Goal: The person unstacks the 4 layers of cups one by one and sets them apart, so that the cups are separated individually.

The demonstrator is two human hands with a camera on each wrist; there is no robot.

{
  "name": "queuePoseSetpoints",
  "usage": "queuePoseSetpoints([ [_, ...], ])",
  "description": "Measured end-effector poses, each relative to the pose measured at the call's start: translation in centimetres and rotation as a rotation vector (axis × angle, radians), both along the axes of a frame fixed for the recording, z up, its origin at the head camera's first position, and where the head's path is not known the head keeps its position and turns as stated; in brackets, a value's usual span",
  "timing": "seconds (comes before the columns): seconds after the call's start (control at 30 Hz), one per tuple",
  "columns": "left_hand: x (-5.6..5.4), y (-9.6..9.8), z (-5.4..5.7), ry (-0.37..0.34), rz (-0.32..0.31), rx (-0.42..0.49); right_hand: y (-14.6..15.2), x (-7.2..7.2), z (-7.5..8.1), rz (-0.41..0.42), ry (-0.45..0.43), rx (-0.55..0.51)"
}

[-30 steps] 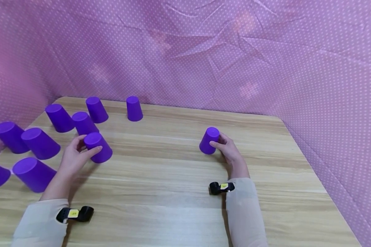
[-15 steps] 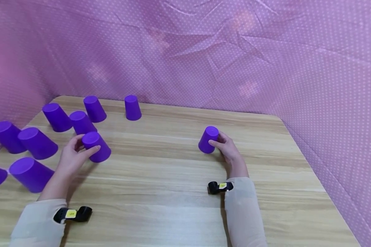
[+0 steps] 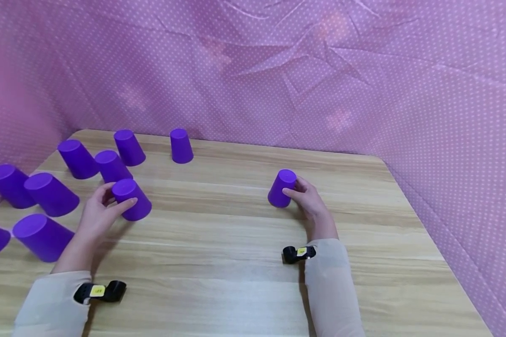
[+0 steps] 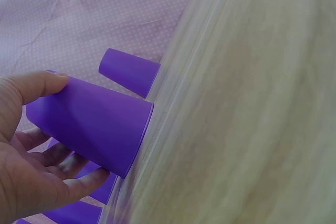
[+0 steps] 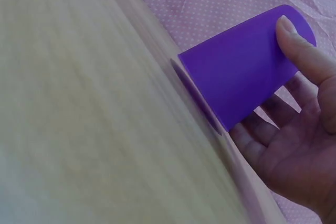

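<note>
My left hand (image 3: 98, 214) grips an upside-down purple plastic cup (image 3: 131, 200) on the left of the table, thumb on the near side and fingers behind. In the left wrist view that cup (image 4: 94, 121) has its rim at the tabletop. On the right, my right hand (image 3: 311, 200) holds another upside-down purple cup (image 3: 281, 189) between thumb and fingers. A dark strip of shadow lies under this cup's rim in the right wrist view, where the cup (image 5: 241, 69) sits just off the wood.
Several more upside-down purple cups stand at the left, among them a near cup (image 3: 43, 238) and a middle cup (image 3: 51, 194). A lone cup (image 3: 181, 146) is near the back edge. Pink dotted cloth (image 3: 253, 79) hangs behind the wooden table (image 3: 219, 262).
My right hand has shifted slightly left and away from me with its cup, which has come up a little. The left hand keeps its hold on its cup in place.
</note>
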State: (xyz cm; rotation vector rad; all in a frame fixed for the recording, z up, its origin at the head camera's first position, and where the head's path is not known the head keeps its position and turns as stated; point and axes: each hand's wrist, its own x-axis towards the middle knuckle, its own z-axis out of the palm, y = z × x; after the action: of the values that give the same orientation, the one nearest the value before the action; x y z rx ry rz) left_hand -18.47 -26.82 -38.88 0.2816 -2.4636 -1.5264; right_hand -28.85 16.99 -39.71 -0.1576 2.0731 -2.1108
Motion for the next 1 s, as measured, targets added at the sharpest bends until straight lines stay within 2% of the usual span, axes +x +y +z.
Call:
queuePoseSetpoints([
  [0.13, -0.1, -0.4, -0.2, -0.006, 0.001, 0.005, -0.7, -0.5, -0.1, 0.021, 0.023, 0.037],
  [0.27, -0.9, -1.5, -1.6, 0.002, -0.01, -0.028, -1.2, -1.6, -0.7, 0.036, 0.057, 0.137],
  [0.33, -1.2, -1.9, -2.3, 0.002, -0.008, -0.038, -1.5, -1.9, -0.8, 0.04, 0.041, 0.154],
  [0.43, -1.6, -2.2, -2.9, 0.002, -0.007, -0.026, -2.4, -1.5, 0.2, 0.036, 0.008, 0.161],
  [0.57, -1.6, -2.2, -3.1, -0.005, -0.001, -0.03, -3.5, -1.1, 1.7, 0.03, -0.016, 0.142],
  [0.67, -1.5, -2.0, -2.8, -0.007, -0.007, -0.037, -4.0, -1.2, 2.4, 0.037, 0.002, 0.117],
  [1.0, -1.0, -1.5, -2.3, -0.008, -0.01, -0.024, -5.8, -2.1, 3.9, 0.058, 0.031, 0.146],
])
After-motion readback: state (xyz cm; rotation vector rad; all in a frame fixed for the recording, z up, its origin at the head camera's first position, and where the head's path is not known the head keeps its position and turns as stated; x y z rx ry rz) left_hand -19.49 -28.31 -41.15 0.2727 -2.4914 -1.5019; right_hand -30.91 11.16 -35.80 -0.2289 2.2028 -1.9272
